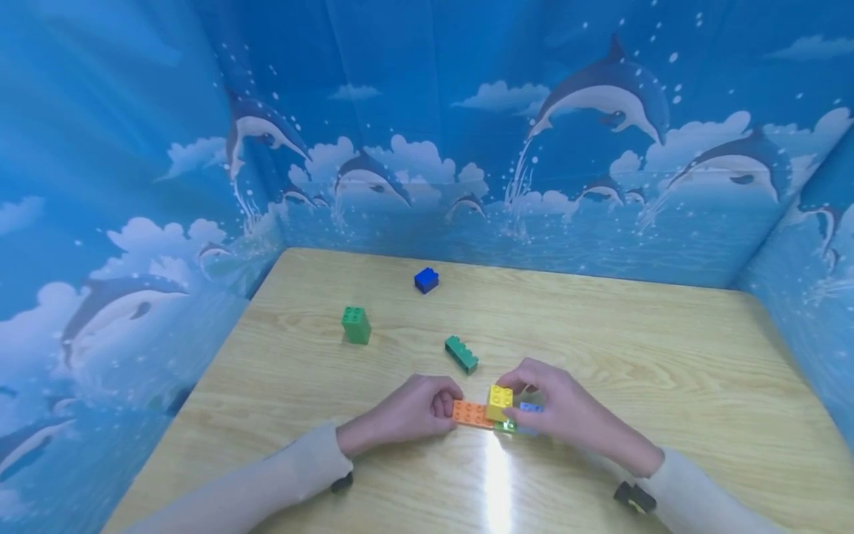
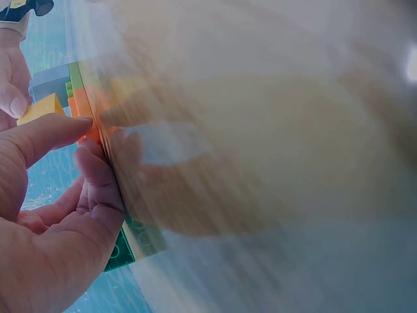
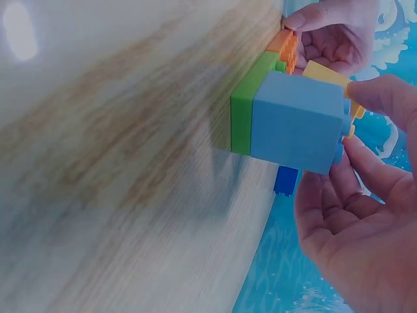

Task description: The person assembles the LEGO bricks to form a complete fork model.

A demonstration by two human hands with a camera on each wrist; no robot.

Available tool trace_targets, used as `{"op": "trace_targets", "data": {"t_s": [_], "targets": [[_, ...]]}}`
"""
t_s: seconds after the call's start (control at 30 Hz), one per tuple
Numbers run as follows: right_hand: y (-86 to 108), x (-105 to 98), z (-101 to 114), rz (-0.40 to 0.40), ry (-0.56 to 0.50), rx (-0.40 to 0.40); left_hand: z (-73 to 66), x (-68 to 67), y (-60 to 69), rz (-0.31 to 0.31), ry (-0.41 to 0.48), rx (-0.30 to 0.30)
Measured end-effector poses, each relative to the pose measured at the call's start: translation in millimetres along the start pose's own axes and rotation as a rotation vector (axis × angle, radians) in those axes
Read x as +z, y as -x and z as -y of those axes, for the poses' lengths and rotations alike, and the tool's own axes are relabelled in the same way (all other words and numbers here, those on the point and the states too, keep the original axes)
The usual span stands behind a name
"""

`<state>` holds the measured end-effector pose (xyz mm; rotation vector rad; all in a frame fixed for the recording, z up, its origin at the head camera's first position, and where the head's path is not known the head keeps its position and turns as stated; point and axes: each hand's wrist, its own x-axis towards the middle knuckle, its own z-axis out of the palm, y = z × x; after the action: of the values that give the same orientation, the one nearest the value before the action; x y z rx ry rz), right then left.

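Observation:
My left hand point(image 1: 420, 406) pinches the left end of a flat orange brick point(image 1: 469, 413) between thumb and fingers. Between the thumb and fingers of my right hand point(image 1: 560, 404) is a yellow brick point(image 1: 500, 400), held over the orange brick's right end. It looks tilted in the right wrist view. A light green brick point(image 3: 242, 120) lies on the table beside the orange one, with a tall light blue brick point(image 3: 296, 120) standing on it. Whether the yellow brick touches the studs below is hidden.
Beyond the hands, a long dark green brick point(image 1: 461, 354) lies on the wooden table point(image 1: 654, 348). A tall green brick point(image 1: 356, 325) stands farther left, and a dark blue brick point(image 1: 426, 280) sits near the back edge. Dolphin-print curtains point(image 1: 414, 111) surround the table's back and sides.

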<state>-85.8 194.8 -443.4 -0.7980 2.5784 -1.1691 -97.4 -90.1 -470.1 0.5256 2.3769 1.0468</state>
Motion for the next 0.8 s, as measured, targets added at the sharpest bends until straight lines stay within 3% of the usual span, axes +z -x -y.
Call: {"op": "trace_targets", "data": {"t_s": [0.2,0.53,0.8], "targets": [[1.6,3.7,1.9,-0.009,0.046,0.003,0.8,-0.1,-1.4,-0.007,-0.002,0.013],[4.3,7.8,3.5,0.011,0.115,0.022,-0.3,1.9,1.2,0.0,0.028,-0.018],[8.0,9.8,3.3,-0.016,0.035,-0.01,-0.1,1.3,-0.1,-0.013,-0.001,0.003]]}}
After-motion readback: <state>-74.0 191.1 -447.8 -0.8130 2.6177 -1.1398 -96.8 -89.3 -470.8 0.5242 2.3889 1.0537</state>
